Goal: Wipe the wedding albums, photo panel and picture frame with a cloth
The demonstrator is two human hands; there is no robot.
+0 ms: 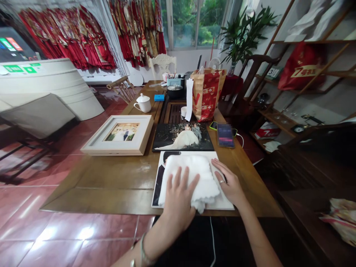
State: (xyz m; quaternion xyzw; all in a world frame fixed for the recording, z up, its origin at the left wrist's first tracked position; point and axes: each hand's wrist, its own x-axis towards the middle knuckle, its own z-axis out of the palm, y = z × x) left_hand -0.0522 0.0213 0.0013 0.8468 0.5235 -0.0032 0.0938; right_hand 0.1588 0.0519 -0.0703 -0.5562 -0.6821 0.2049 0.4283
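A white cloth [191,174] lies spread over a large photo print [160,178] at the near edge of the wooden table [116,178]. My left hand [179,196] rests flat on the cloth, fingers spread. My right hand [229,183], a ring on one finger, lies flat on the print's right side, just beside the cloth. Beyond them lies a dark wedding photo panel [182,137], and to its left a white framed picture [119,135].
A phone [225,135] with a cable lies right of the dark panel. Farther back stand a red paper bag [207,92], a white teapot [143,103], a tea tray and small items. Chairs and shelves stand to the right, red garments hang behind.
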